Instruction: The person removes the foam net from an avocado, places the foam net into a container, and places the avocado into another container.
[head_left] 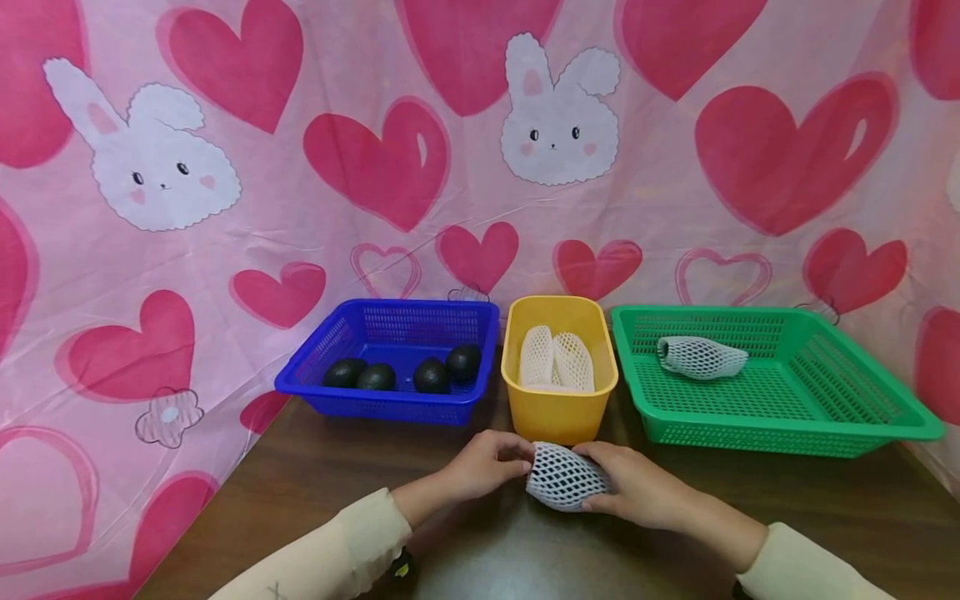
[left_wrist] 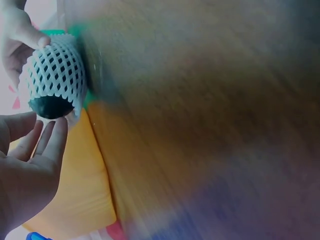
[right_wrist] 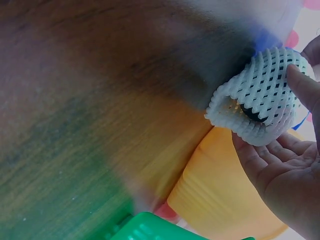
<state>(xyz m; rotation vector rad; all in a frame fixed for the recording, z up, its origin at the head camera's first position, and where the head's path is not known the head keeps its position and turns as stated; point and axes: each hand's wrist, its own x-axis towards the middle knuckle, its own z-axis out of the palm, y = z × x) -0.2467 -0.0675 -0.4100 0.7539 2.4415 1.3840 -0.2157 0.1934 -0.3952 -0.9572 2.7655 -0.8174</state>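
Observation:
A dark avocado sits inside a white foam net sleeve, its rounded end bare at the sleeve's left opening. My right hand grips the sleeve from the right, thumb on one side and fingers on the other. At the bare end is my left hand, its fairly straight fingertips touching the avocado or very close to it. In the right wrist view, the sleeve's other end gapes loosely past the fruit. Both hands are just above the table, in front of the yellow bin.
A blue basket at the left holds several bare avocados. Folded foam sleeves lie in the yellow bin. The green basket on the right contains a sleeved item. Behind the brown table hangs a pink heart-patterned cloth.

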